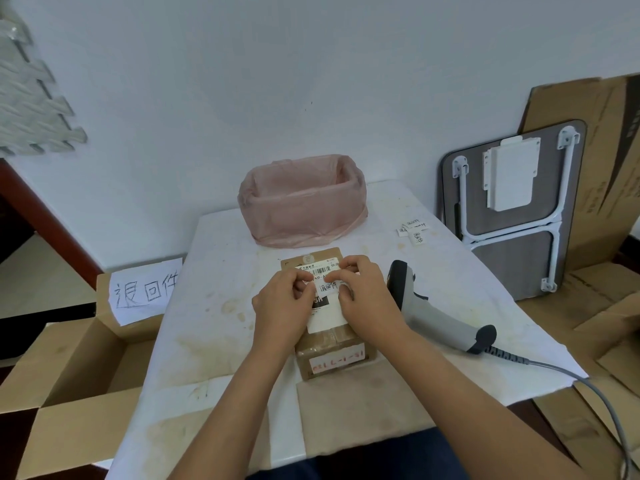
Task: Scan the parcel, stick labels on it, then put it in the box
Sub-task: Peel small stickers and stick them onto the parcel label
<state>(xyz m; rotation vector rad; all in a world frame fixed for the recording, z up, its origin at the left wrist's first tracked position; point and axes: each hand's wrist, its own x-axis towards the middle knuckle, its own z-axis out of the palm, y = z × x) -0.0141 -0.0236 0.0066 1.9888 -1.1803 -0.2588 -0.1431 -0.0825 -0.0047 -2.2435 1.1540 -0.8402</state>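
Showing label stage: small handwritten label (328,286) was pinched at each end by left hand (282,306) and right hand (367,296), fingertips pressed together, atop parcel (332,344) at worktop (225,271) centre. Parcel's long axis ran toward/away from the person. Open box (69,368) lay to the left, so left hand was judged nearer. Scanner (440,317) lay just right of parcel.

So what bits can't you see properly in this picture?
All from the head view:
- Parcel top: partly covered by the left hand and right hand.
- Small label: its ends sit under the fingertips.
- Open box: cut off by the left edge.
- Spare labels: too small to read.
- Scanner cable: runs off the bottom right corner.
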